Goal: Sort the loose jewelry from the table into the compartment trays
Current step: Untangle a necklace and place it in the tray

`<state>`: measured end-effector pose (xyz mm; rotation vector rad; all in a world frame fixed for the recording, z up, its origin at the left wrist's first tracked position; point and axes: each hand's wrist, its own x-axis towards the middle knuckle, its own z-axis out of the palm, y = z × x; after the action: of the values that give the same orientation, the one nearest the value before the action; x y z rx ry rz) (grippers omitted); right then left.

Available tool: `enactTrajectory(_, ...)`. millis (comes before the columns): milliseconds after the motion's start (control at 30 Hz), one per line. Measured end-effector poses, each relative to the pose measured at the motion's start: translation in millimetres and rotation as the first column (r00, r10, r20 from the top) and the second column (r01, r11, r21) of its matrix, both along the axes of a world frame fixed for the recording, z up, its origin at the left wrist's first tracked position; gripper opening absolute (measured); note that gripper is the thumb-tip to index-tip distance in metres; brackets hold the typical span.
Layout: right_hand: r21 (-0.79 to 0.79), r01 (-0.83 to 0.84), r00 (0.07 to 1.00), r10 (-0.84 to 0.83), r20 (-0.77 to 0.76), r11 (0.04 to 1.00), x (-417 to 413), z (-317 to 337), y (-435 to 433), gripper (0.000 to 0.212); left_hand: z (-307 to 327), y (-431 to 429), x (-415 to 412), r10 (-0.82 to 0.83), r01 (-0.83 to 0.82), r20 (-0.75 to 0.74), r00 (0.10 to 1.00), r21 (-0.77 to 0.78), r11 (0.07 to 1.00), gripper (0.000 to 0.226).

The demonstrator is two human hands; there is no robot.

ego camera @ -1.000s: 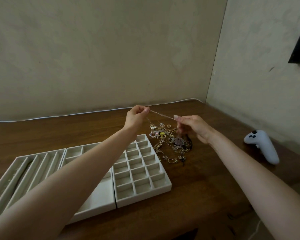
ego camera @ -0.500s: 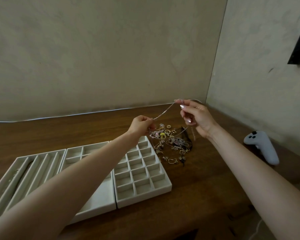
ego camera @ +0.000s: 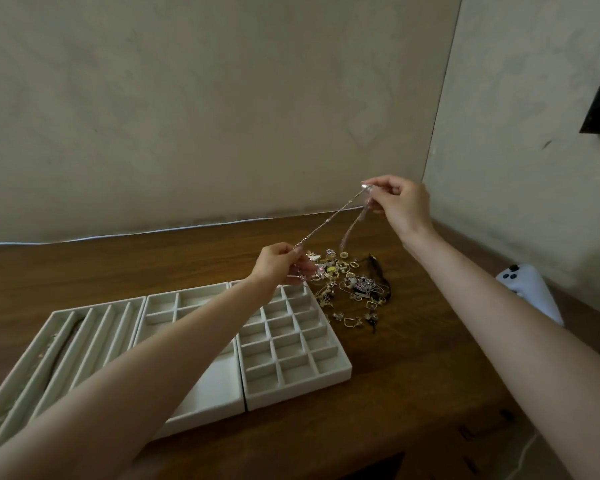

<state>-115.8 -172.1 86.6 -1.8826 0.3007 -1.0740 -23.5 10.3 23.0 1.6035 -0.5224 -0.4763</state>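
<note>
A thin silver chain (ego camera: 329,221) is stretched taut in the air between my two hands. My left hand (ego camera: 279,265) pinches its lower end just above the far corner of the small-cell tray (ego camera: 333,370). My right hand (ego camera: 400,204) pinches the upper end, raised high to the right, with a loose length of chain hanging from it. Below lies a pile of loose jewelry (ego camera: 352,285) with rings, charms and a black cord on the wooden table (ego camera: 413,375). Left of the small-cell tray sit a middle tray (ego camera: 187,299) and a long-slot tray (ego camera: 94,315).
A white game controller (ego camera: 530,292) lies at the table's right edge by the side wall. A pale cable (ego camera: 118,235) runs along the back wall. The table's front edge is close below the trays.
My right hand has risen up and to the right, drawing the chain out longer and steeper. My left hand has dropped slightly toward the tray corner. The pile has stayed put.
</note>
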Motion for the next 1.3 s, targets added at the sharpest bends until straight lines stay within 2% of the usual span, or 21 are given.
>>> enactTrajectory(133,0.061,-0.084,0.996,0.086,-0.022,0.995,1.2,12.1,14.3,0.011,-2.3,9.3,0.9,-0.001,-0.003,0.056,0.998,0.059,0.998,0.022)
enactTrajectory(300,0.162,-0.186,0.982,0.189,-0.003,0.969,5.2,29.3,37.1,0.011,4.3,23.3,2.5,0.046,-0.052,0.088,0.995,0.073,0.996,0.017)
enactTrajectory(367,0.14,-0.174,0.985,0.175,0.001,0.975,6.6,36.6,45.6,0.009,6.9,31.0,2.9,0.065,-0.069,0.069,0.996,0.068,0.995,0.01)
enactTrajectory(433,0.099,-0.173,0.985,0.172,0.023,0.98,8.5,44.5,54.2,0.011,6.9,38.7,3.8,0.097,-0.103,0.084,0.992,0.069,0.992,0.012)
enactTrajectory(533,0.038,-0.202,0.978,0.2,0.051,0.979,12.7,55.6,69.4,0.015,5.0,51.1,3.5,0.091,-0.116,0.188,0.978,0.123,0.986,0.021)
enactTrajectory(633,0.026,-0.253,0.965,0.25,0.081,0.967,19.9,63.6,87.4,0.018,6.0,63.4,3.1,0.014,-0.093,0.324,0.946,0.231,0.969,0.008)
enactTrajectory(733,0.04,-0.31,0.946,0.305,0.111,0.95,27.5,69.1,105.7,0.022,8.6,75.0,1.9,-0.038,-0.125,0.457,0.889,0.322,0.938,0.01)
enactTrajectory(833,0.018,-0.352,0.932,0.349,0.096,0.936,33.0,73.1,124.1,0.023,11.0,87.9,1.4,-0.03,-0.095,0.442,0.897,0.257,0.962,0.022)
enactTrajectory(967,-0.029,-0.391,0.918,0.392,0.061,0.92,37.2,75.1,148.9,0.023,23.0,108.1,-6.0,-0.042,0.027,0.324,0.945,0.051,0.998,0.026)
enactTrajectory(1067,-0.058,-0.412,0.909,0.415,0.047,0.909,38.2,76.6,168.5,0.022,32.1,123.6,-10.6,-0.102,0.1,0.34,0.935,0.023,0.995,0.03)
enactTrajectory(1167,-0.068,-0.408,0.911,0.411,0.039,0.911,43.1,79.7,184.1,0.024,34.2,137.6,-14.6,-0.147,0.155,0.318,0.937,-0.001,0.988,0.022)
enactTrajectory(1300,-0.092,-0.377,0.925,0.38,0.014,0.922,51.3,79.1,201.7,0.03,29.5,158.5,-16.4,-0.077,0.078,0.371,0.926,0.011,0.997,0.007)
